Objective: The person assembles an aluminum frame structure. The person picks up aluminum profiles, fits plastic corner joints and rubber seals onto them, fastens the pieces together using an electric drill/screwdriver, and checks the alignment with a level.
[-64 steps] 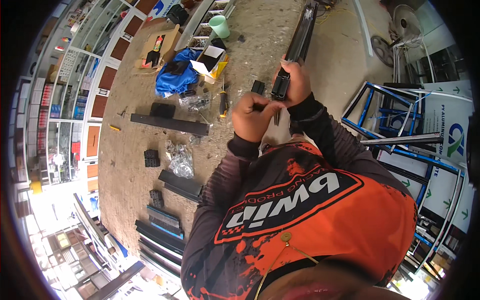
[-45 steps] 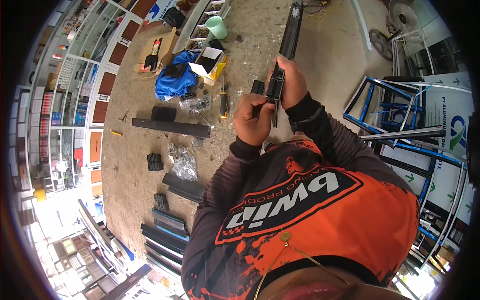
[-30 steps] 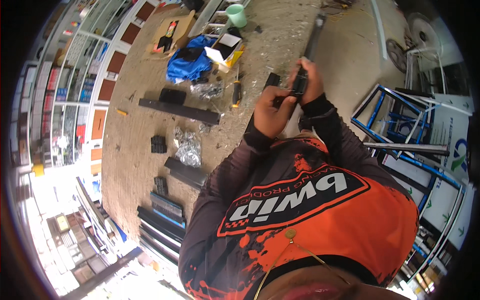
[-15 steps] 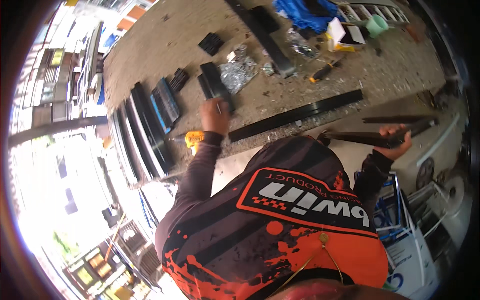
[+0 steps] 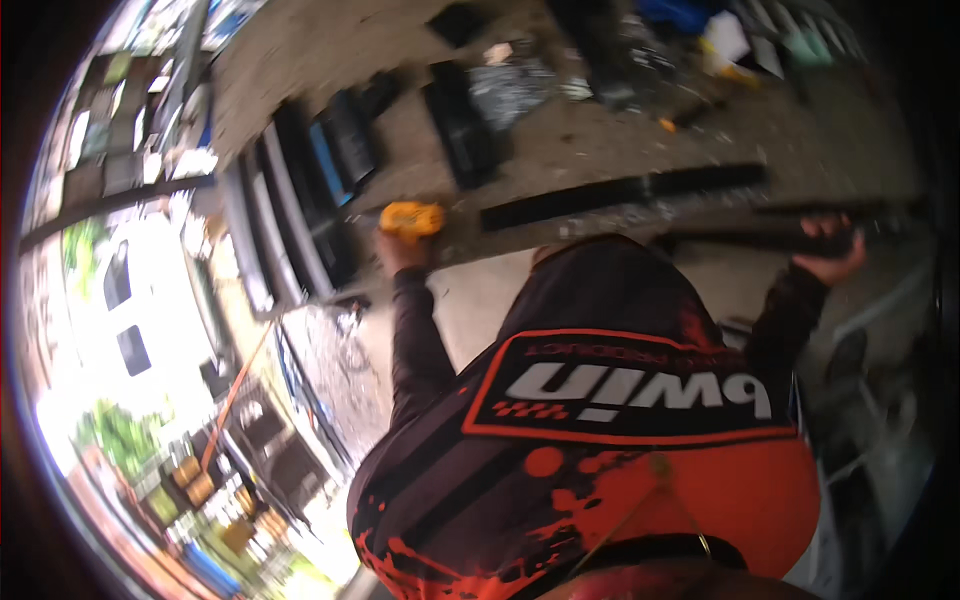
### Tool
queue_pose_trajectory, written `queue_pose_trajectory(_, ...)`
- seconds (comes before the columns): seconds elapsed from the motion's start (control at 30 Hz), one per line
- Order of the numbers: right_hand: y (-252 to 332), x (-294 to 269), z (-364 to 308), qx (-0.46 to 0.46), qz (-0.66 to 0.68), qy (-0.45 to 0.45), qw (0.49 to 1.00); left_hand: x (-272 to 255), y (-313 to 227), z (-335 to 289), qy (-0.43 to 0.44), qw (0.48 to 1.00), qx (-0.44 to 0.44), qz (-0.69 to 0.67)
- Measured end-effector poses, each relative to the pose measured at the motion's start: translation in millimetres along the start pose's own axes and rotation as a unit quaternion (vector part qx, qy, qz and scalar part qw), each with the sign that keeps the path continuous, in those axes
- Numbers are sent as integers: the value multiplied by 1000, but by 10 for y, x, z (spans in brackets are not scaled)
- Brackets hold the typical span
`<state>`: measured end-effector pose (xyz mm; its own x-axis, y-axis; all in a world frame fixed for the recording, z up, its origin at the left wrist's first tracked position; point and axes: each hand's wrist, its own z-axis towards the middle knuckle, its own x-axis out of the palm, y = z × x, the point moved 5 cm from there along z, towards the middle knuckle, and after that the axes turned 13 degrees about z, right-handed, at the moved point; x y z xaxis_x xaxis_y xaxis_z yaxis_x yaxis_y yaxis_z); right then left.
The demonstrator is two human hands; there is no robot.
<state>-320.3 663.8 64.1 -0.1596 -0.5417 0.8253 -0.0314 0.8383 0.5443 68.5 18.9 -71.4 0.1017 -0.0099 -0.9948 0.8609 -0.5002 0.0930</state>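
At the table's near edge my left hand (image 5: 402, 256) is closed around the handle of a yellow power drill (image 5: 412, 218), whose nose points left. Off to the right, my right hand (image 5: 838, 254) grips a long dark metal profile (image 5: 730, 243) below the table edge, its fingers wrapped over it. A second thin dark strip (image 5: 800, 210) runs just behind that hand. Between the hands a long black profile (image 5: 610, 200) lies along the front of the worktable (image 5: 330, 50). The picture is smeared by motion, so fine detail is lost.
Several long dark and silver profiles (image 5: 305, 215) lie side by side at the left table end. Shorter black pieces (image 5: 460, 125) and a clear plastic bag (image 5: 510, 90) are farther back. An orange-handled tool (image 5: 668, 125) and a white-and-yellow box (image 5: 728, 45) lie at the right.
My left hand has left the short black piece and taken hold of the drill. My right hand still holds the dark profile. The whole view has shifted.
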Motion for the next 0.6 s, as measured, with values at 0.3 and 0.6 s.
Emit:
queue_pose_trajectory(0.3,72,568,57,-108,-32,-105,988,-1763,-874,-964,88,713,80,-691)
queue_pose_trajectory(0.6,643,496,64,-104,29,-62,992,-2700,-3463,-2029,-17,713,548,-438)
